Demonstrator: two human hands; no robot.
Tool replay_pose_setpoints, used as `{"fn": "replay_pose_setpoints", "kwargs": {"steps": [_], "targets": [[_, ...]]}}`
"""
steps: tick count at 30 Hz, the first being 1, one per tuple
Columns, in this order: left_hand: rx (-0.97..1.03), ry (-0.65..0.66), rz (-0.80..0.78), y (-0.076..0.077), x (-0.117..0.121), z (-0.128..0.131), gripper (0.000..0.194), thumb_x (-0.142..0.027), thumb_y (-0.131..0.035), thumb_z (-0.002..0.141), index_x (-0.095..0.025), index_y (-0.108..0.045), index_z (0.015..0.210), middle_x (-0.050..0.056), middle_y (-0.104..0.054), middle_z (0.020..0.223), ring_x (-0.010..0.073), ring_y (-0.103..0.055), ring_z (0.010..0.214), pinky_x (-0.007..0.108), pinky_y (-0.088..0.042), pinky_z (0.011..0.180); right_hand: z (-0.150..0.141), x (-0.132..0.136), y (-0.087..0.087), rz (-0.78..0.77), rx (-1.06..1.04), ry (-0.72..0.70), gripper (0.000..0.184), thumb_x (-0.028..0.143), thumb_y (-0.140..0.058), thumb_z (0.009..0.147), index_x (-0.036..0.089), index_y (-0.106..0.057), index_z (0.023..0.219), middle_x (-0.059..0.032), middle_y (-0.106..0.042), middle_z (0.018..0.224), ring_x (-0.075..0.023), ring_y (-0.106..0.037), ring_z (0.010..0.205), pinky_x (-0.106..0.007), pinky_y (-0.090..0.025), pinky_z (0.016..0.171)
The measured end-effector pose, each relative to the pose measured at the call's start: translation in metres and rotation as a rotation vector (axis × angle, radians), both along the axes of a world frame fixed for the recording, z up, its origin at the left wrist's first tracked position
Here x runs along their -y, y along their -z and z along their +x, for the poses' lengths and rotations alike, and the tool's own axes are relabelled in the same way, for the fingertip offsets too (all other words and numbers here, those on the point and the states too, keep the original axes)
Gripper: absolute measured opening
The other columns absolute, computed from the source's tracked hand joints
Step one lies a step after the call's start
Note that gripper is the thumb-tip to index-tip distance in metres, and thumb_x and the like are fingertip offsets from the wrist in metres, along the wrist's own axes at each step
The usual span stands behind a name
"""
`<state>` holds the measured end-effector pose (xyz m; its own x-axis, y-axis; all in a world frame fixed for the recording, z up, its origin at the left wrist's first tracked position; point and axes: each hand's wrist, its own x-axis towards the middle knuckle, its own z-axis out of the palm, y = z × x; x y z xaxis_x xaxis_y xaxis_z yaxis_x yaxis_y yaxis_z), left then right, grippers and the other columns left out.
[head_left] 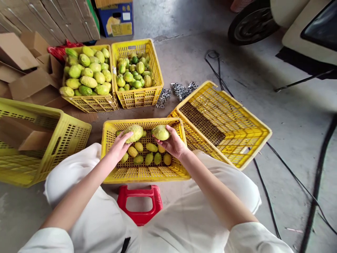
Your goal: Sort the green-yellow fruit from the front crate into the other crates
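My left hand [123, 141] is closed on a large, bumpy yellow-green oval fruit [134, 133]. A smaller, smoother greenish fruit [161, 132] sits in my right hand [174, 143], the fingers wrapped round its side and underside. Both hands are over the yellow plastic crate [143, 175] between my knees, the two fruits a short way apart. On that crate's perforated floor lie several small yellow and green fruits [149, 159]; a few more are partly hidden behind the held ones.
Beyond stand a crate heaped with larger fruits [88, 72] and another with smaller ones [137, 72]. A tilted crate [242, 137] lies right, a crate holding cardboard [65, 137] left. A red stool [139, 214] is beneath me. Black cables [319, 179] cross the floor.
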<state>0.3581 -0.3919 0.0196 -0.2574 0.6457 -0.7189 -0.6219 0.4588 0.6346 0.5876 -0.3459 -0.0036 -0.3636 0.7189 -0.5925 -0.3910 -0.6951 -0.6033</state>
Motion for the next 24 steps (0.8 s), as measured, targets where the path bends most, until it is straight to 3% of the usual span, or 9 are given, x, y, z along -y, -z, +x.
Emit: {"fn": "replay_pose_setpoints", "kwargs": {"steps": [5,9,14,17,21,24], "targets": [[0.005,-0.048,0.005,0.004,-0.001,0.0,0.03,-0.015,-0.094,0.075,-0.023,-0.073,0.095,0.005,-0.084,0.103,0.0218,-0.081,0.102,0.026,-0.06,0.079,-0.002,0.004,0.004,0.064,0.0,0.026,0.052,0.052,-0.107,0.067,0.029,-0.077,0.104,-0.001,-0.083,0.101,-0.0202,-0.076,0.093,-0.027,-0.062,0.071],[0.05,-0.096,0.021,0.001,-0.001,0.001,0.027,-0.014,-0.09,0.08,-0.023,-0.072,0.099,0.003,-0.083,0.099,0.0185,-0.078,0.092,0.024,-0.06,0.073,-0.002,0.007,0.003,0.068,0.014,0.014,0.059,0.049,-0.111,0.06,0.029,-0.08,0.107,-0.0022,-0.084,0.109,-0.0228,-0.078,0.101,-0.032,-0.065,0.082],[0.103,-0.086,0.04,-0.006,-0.001,-0.001,0.025,-0.016,-0.084,0.089,-0.023,-0.076,0.112,0.011,-0.086,0.121,0.0307,-0.079,0.132,0.037,-0.07,0.099,-0.002,0.007,0.007,0.065,0.042,0.006,0.05,0.048,-0.106,0.063,0.028,-0.079,0.099,-0.0034,-0.082,0.099,-0.0269,-0.079,0.104,-0.038,-0.068,0.089],[0.096,-0.088,0.027,-0.008,-0.002,-0.001,0.023,-0.016,-0.084,0.09,-0.022,-0.077,0.111,0.013,-0.086,0.121,0.0337,-0.075,0.142,0.038,-0.071,0.104,-0.003,0.005,0.008,0.084,0.023,-0.004,0.046,0.047,-0.102,0.064,0.027,-0.079,0.098,-0.0052,-0.083,0.102,-0.0301,-0.078,0.112,-0.042,-0.068,0.093],[0.087,-0.093,-0.01,-0.008,-0.004,0.001,0.02,-0.015,-0.082,0.09,-0.02,-0.077,0.108,0.012,-0.086,0.109,0.0315,-0.079,0.132,0.033,-0.07,0.098,-0.004,0.006,0.007,0.065,-0.005,-0.007,0.041,0.046,-0.1,0.063,0.028,-0.076,0.091,-0.0051,-0.084,0.104,-0.0304,-0.079,0.109,-0.041,-0.069,0.093],[0.103,-0.09,-0.005,-0.01,-0.004,0.002,0.015,-0.012,-0.078,0.092,-0.019,-0.077,0.105,0.009,-0.086,0.101,0.025,-0.083,0.113,0.026,-0.068,0.087,-0.004,0.007,0.005,0.0,-0.041,0.022,0.039,0.044,-0.098,0.07,0.027,-0.076,0.098,-0.0037,-0.084,0.098,-0.0255,-0.078,0.095,-0.035,-0.069,0.084]]}}
